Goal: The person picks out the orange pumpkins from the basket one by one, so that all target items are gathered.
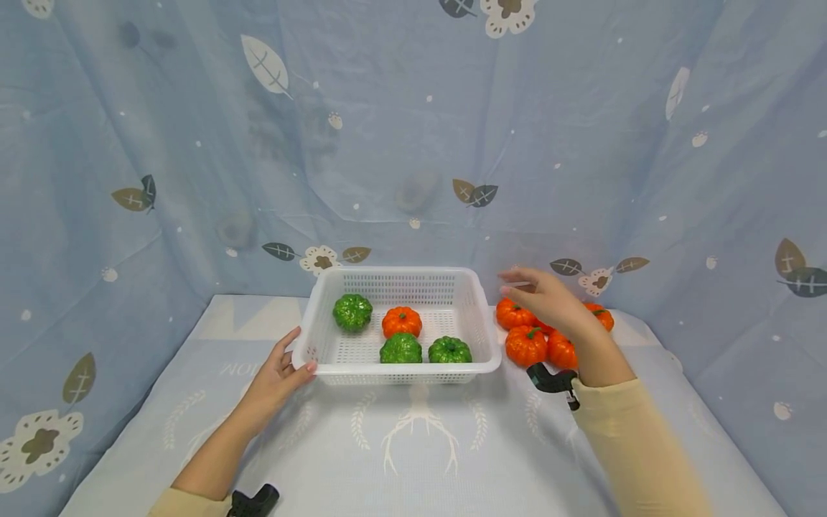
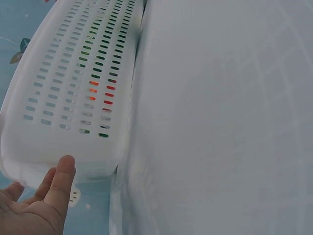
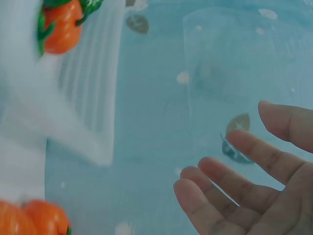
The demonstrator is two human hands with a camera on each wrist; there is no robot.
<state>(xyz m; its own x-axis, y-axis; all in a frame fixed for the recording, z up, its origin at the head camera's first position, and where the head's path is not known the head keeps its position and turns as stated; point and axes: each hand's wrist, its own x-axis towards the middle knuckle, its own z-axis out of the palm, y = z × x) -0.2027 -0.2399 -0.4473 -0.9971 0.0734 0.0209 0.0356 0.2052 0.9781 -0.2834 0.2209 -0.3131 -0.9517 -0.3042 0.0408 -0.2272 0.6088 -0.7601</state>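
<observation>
A white slotted plastic basket [image 1: 352, 370] sits on the table, with three green mini pumpkins [image 1: 352, 313] and one orange mini pumpkin [image 1: 402, 322] inside. At its front left corner, my left hand [image 1: 276, 379] holds the basket, the thumb on the front wall and the fingers along the left side. The thumb [image 2: 62, 181] also shows against the basket wall in the left wrist view. My right hand [image 1: 548, 298] hovers over a group of orange pumpkins [image 1: 526, 346], partly covering them. Its fingers are spread and hold nothing in the right wrist view.
A pale patterned cloth covers the table [image 1: 420, 445]. Blue printed curtain [image 1: 400, 143] hangs behind the basket and down both sides. Several orange pumpkins lie close against one another just right of the basket. Black wrist mounts [image 1: 552, 378] sit at both sleeves.
</observation>
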